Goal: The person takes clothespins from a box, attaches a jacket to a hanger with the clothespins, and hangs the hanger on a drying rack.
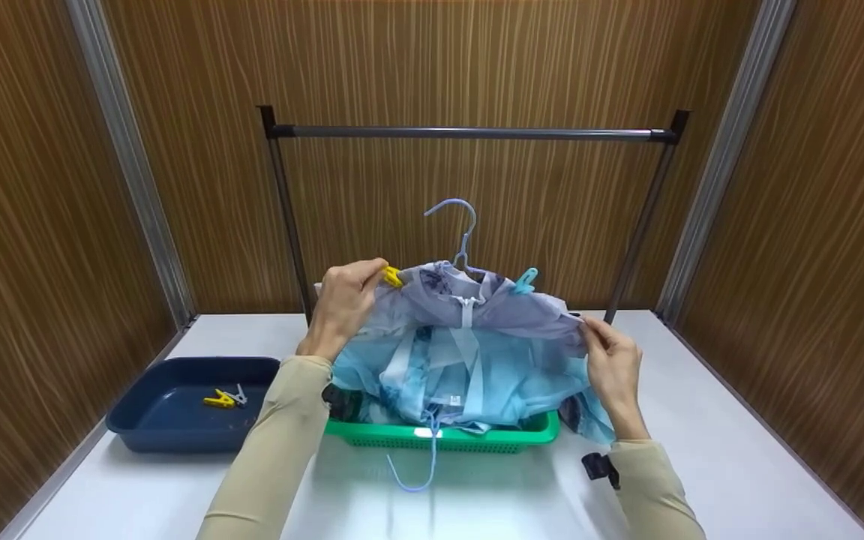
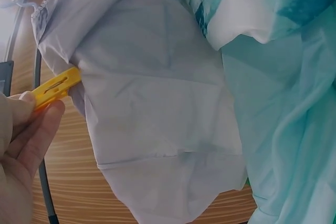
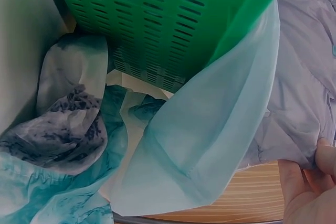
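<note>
A pale lavender jacket (image 1: 507, 311) with a short white zip hangs on a light blue hanger (image 1: 469, 225), whose hook stands up from the collar. My left hand (image 1: 346, 300) pinches a yellow clothespin (image 2: 58, 87) at the jacket's shoulder on the left. A light blue clothespin (image 1: 525, 281) sits on the other shoulder. With thumb and fingers my right hand (image 1: 614, 367) pinches the jacket's sleeve at the right; the right wrist view shows these fingers (image 3: 294, 187) at the fabric's edge. Behind the fingers, part of the sleeve is hidden.
Below lies a turquoise garment (image 1: 514, 375) on a green basket (image 1: 469, 442), a second hanger (image 1: 428, 472) poking out in front. A dark blue tray (image 1: 154, 420) at left holds a yellow clothespin (image 1: 219, 399) and a grey one (image 1: 238, 394). A metal rack bar (image 1: 469, 133) spans the back.
</note>
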`<state>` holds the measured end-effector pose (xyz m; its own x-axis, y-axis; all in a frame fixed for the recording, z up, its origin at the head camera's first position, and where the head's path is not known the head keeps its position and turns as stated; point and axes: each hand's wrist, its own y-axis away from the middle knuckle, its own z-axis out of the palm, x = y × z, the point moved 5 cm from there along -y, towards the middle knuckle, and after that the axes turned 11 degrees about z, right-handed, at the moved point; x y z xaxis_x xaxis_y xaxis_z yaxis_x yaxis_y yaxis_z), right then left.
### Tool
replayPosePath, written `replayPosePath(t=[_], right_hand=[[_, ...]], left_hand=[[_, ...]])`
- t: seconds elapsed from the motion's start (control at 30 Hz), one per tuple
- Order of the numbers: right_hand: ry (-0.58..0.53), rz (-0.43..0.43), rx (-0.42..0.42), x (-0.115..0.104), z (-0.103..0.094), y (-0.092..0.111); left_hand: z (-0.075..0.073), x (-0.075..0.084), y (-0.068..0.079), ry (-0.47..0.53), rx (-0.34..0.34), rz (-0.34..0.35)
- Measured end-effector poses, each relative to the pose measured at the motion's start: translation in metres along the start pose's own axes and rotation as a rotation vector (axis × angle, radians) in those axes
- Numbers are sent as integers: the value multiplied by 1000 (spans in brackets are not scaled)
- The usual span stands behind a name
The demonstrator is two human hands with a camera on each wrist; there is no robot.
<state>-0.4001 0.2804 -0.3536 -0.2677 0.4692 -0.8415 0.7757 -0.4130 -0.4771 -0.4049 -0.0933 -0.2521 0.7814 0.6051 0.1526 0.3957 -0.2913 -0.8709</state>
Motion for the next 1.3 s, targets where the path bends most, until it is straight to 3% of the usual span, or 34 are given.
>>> replayPosePath(t=[0.43, 0.53, 0.6, 0.7, 0.83, 1.0, 1.3], right_hand=[[-14, 10, -19, 0, -2, 0], [-16, 9, -10, 0, -3, -1], [-16, 9, -3, 0, -3, -1], [-15, 13, 2, 1, -3, 0], [-8, 13, -3, 0, -2, -1], [-9, -8, -12, -5, -1, -2], [61, -16, -118, -10, 1, -3]], left_hand=[[8, -4, 1, 3, -150, -52], [10, -8, 5, 9, -179, -101], [9, -13, 9, -13, -163, -148], [7, -22, 17, -88, -144, -230], [7, -32, 26, -214, -200, -297], [9, -37, 29, -302, -226, -288], [10, -34, 27, -329, -113, -212]])
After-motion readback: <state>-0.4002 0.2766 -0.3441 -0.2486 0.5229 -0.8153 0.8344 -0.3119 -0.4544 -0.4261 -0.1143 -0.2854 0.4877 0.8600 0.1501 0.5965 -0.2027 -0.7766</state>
